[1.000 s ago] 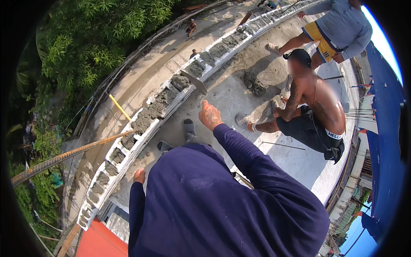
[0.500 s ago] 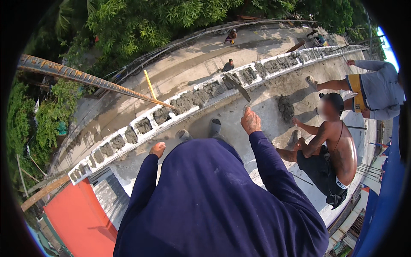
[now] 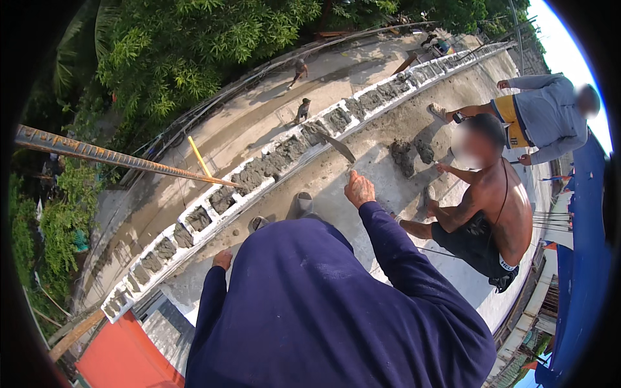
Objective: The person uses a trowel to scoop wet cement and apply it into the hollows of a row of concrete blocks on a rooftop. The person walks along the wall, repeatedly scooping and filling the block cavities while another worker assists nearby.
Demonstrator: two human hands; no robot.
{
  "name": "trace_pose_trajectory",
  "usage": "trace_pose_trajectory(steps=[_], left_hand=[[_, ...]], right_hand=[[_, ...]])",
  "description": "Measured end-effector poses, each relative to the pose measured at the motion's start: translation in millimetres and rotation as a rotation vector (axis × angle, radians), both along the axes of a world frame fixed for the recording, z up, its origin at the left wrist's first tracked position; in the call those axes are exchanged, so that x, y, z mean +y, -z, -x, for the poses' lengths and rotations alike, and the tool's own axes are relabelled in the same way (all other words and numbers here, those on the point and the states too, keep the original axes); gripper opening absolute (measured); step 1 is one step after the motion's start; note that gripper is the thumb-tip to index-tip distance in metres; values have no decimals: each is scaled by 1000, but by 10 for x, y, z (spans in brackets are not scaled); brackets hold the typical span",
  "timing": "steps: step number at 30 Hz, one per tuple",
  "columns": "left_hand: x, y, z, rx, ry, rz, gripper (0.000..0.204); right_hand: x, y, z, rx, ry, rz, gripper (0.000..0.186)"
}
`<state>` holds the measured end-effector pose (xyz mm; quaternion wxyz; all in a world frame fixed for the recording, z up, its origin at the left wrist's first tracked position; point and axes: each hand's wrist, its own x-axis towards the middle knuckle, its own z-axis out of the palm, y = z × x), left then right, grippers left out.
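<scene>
My right hand (image 3: 359,189) grips a trowel (image 3: 338,147) whose blade reaches over mortar (image 3: 289,147) on the white-edged row of hollow blocks (image 3: 194,208); contact is unclear. My left hand (image 3: 222,258) is curled closed, low and left near the row's inner side; whatever it may hold is hidden. A rusty rebar (image 3: 116,158) slants across the wall toward the mortar. To my right, a crouching shirtless co-worker (image 3: 498,213) reaches toward a mortar pile (image 3: 402,158), with a lump on a tool.
A standing person (image 3: 543,119) is at the right. The concrete slab (image 3: 381,187) lies inside the wall. Below it run a road (image 3: 246,113) with people, a yellow pipe (image 3: 199,155) and trees (image 3: 174,58). A red roof (image 3: 123,355) is lower left, a blue tarp (image 3: 585,207) right.
My view has turned. The trowel still reaches over the blocks. The co-worker's arm has stretched toward the pile, where a lump now shows lifted. People on the road have shifted.
</scene>
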<state>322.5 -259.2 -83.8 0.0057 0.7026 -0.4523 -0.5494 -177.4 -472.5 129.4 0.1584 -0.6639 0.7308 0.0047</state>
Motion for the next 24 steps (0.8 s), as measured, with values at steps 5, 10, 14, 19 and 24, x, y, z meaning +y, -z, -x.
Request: trace_pose_trajectory(steps=[5, 10, 14, 19, 24], left_hand=[[-118, 58, 121, 192, -265, -134, 37], [-407, -49, 247, -72, 173, 55, 32], [-680, 190, 252, 42, 58, 34, 30], [-1048, 344, 207, 7, 70, 164, 31], [-1296, 359, 279, -29, 119, 186, 31]], right_hand=[[489, -11, -5, -145, 177, -25, 40], [1004, 72, 79, -185, 262, -109, 42], [1315, 166, 183, -199, 273, -150, 43], [1493, 215, 278, -181, 337, -246, 45], [1461, 141, 335, -199, 357, -275, 46]])
